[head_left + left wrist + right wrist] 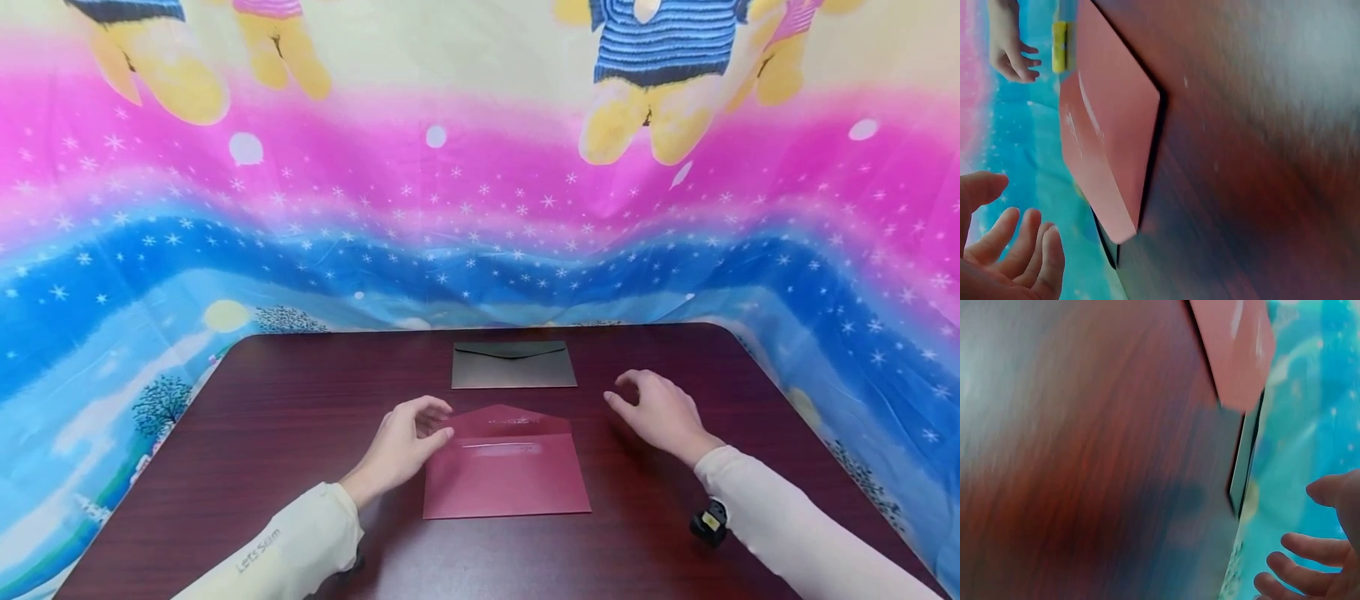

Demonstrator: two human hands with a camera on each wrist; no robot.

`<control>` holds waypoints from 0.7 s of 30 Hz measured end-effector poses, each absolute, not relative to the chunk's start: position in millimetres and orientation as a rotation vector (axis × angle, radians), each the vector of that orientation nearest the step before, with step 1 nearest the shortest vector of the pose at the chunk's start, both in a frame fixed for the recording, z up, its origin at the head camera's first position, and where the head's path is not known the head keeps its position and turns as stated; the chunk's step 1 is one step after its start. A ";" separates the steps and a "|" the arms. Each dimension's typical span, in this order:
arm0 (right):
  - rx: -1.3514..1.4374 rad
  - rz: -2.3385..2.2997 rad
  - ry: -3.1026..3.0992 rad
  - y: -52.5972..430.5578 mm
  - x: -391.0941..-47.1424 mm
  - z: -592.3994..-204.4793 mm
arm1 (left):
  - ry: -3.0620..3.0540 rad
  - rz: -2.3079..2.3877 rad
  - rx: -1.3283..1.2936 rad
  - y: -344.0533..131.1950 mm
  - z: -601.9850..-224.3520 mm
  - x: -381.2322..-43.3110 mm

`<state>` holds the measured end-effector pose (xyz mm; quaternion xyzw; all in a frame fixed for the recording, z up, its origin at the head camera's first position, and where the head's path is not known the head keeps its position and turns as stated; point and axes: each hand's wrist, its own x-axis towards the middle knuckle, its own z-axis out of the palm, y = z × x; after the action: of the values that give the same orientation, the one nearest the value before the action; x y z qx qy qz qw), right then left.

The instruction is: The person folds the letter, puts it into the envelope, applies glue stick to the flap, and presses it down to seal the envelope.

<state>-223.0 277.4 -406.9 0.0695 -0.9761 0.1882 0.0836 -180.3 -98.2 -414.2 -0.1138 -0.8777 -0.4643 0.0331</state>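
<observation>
A red envelope (507, 479) lies on the dark wooden table with its pointed flap (501, 421) unfolded away from the person. Behind it lies a grey-brown envelope (513, 371), its darker flap folded down. My left hand (408, 437) hovers by the red envelope's left edge, fingers loosely bent and holding nothing. To the right of both envelopes my right hand (660, 412) is held above the table, its fingers relaxed and apart. The left wrist view shows the left fingers (1050, 262) spread beside the red envelope (1116, 94). In the right wrist view the right fingers (1310, 550) hold nothing.
The dark wooden table (300, 417) has rounded back corners. A colourful curtain (480, 208) with snowflakes and bears hangs around its back and sides. A small black device (708, 523) sits at the right wrist. Both arms wear white sleeves (285, 546).
</observation>
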 end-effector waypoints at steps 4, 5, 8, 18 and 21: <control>0.285 0.567 -2.902 260.4 -216.8 -410.6 | -2.734 -1.283 -0.323 -102.9 -416.6 -186.2; 0.308 0.574 -2.901 256.4 -215.3 -412.0 | -2.752 -1.240 -0.319 -104.0 -417.7 -187.2; 0.362 0.595 -2.919 245.3 -209.4 -416.4 | -2.830 -1.097 -0.334 -105.9 -421.7 -188.8; 0.573 0.588 -3.036 215.0 -195.0 -431.0 | -3.033 -0.848 -0.499 -98.9 -437.4 -193.9; 0.607 0.575 -3.068 207.7 -194.0 -432.7 | -3.069 -0.798 -0.532 -95.6 -439.4 -195.9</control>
<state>-194.0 207.7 -432.7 0.1908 -0.9646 0.1809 -0.0190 -195.9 -95.6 -439.4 -0.1655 -0.9538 -0.2479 -0.0367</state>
